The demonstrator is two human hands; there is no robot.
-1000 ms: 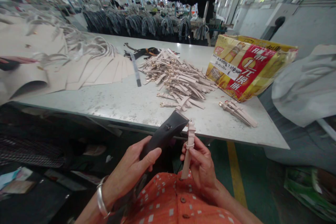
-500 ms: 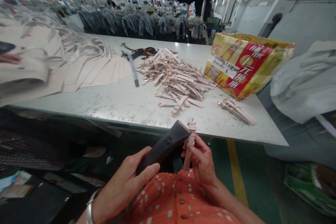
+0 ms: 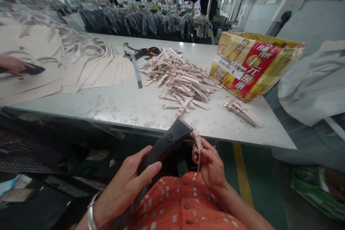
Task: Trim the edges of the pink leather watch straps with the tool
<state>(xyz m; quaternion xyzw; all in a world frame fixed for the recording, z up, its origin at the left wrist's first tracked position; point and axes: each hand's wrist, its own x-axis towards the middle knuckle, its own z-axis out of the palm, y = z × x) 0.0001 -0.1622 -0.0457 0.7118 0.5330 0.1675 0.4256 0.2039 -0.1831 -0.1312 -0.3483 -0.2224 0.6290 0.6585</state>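
Observation:
My left hand (image 3: 132,178) is wrapped round a black hand-held tool (image 3: 165,143) whose wide tip points up and to the right. My right hand (image 3: 209,163) pinches a pale beige strap (image 3: 198,146) just below its buckle end, and that end leans toward the tool's tip and touches it. Both hands are over my lap, just below the front edge of the white table (image 3: 121,104). On the table lies a heap of the same beige straps (image 3: 180,79), and a small separate bundle of straps (image 3: 242,113) lies to its right.
A yellow and red carton (image 3: 253,66) stands at the table's right. Beige cut sheets (image 3: 88,72) fan out at the left, where another person's hand (image 3: 13,64) holds a dark object. A grey strip (image 3: 136,72) and dark straps (image 3: 145,53) lie behind the heap.
The strap in my right hand has turned from upright to leaning left, its buckle end now against the tool's tip. The other person's hand at the far left has shifted.

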